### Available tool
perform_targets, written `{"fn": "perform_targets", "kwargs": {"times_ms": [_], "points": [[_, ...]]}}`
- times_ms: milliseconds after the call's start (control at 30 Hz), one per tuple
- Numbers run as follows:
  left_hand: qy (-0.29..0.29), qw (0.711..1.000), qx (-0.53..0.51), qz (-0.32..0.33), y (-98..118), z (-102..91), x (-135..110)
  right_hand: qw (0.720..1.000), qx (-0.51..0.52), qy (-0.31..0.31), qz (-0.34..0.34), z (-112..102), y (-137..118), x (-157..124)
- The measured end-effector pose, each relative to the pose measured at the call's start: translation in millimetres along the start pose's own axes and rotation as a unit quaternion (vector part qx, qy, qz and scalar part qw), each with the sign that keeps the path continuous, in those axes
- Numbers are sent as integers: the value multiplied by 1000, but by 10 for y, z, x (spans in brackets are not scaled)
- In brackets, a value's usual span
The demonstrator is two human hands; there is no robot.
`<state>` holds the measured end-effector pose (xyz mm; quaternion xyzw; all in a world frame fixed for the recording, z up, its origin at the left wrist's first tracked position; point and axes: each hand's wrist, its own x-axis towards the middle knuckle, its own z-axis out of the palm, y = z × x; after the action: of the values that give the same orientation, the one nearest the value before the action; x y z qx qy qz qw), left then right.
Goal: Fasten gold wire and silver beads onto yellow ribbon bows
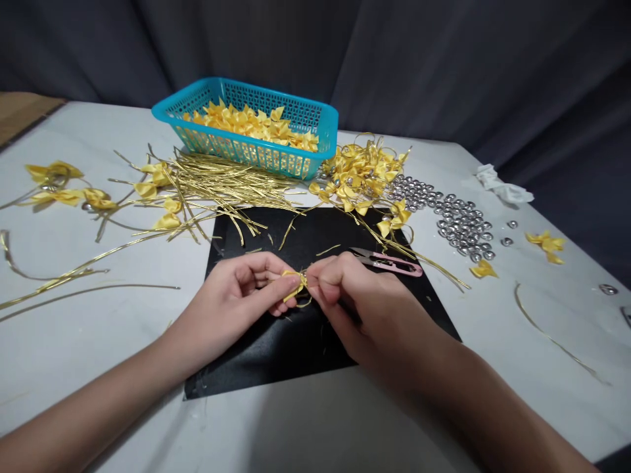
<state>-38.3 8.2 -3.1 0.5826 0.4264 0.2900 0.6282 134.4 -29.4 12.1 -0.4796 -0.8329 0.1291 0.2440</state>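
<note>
Over a black mat (pixel 276 341), my left hand (pixel 236 292) pinches a small yellow ribbon bow (pixel 294 284) between thumb and fingers. My right hand (pixel 359 299) is closed on the same bow from the right, fingers pinched around a thin gold wire tie at its middle. Both hands meet above the mat's centre. Pink thread snips (pixel 389 261) lie on the mat just behind my right hand.
A blue plastic basket (pixel 256 152) of yellow bows stands at the back. Gold wire ties (pixel 221 184) lie piled in front of it, finished bows (pixel 362 172) to its right, silver beads (pixel 456 220) further right. Loose bows (pixel 59 187) and wires lie scattered at left.
</note>
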Motion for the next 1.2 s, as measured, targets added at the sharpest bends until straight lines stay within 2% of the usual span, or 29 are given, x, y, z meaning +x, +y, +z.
{"fn": "perform_targets", "kwargs": {"times_ms": [100,167,233,300,367,467,500,567,600,667,733,800,833,900,1033,1200], "points": [[18,1000,11,-7,9,16,2,999,36,-19,-14,11,1,-3],[34,999,14,-8,18,28,2,998,58,-28,4,26,-3,-7],[47,999,13,-9,27,36,1,994,96,-24,44,47,-17,-6],[58,998,8,-11,33,36,1,980,163,-5,117,69,-41,8],[72,997,5,-14,34,31,0,942,249,-1,225,83,-73,41],[82,997,5,-9,23,23,2,867,333,-51,368,84,-117,108],[83,996,6,-7,17,21,4,850,343,-70,393,81,-125,125],[85,996,9,-5,4,21,7,837,352,-88,410,74,-128,141],[86,996,11,-5,-3,21,7,841,347,-87,405,72,-123,137],[88,996,16,-6,-13,21,4,883,298,-52,358,70,-104,111],[89,996,23,-5,-20,21,-4,948,199,11,249,68,-83,73],[83,996,35,-4,-27,24,-12,986,98,48,129,63,-67,41],[77,996,41,-2,-30,26,-15,993,63,48,88,61,-63,31],[62,997,52,2,-40,32,-17,998,25,32,55,60,-60,21],[30,998,61,-8,-63,44,-12,998,13,29,56,79,-52,21],[11,998,64,-12,-64,39,-3,996,53,43,58,112,-21,23]]}}
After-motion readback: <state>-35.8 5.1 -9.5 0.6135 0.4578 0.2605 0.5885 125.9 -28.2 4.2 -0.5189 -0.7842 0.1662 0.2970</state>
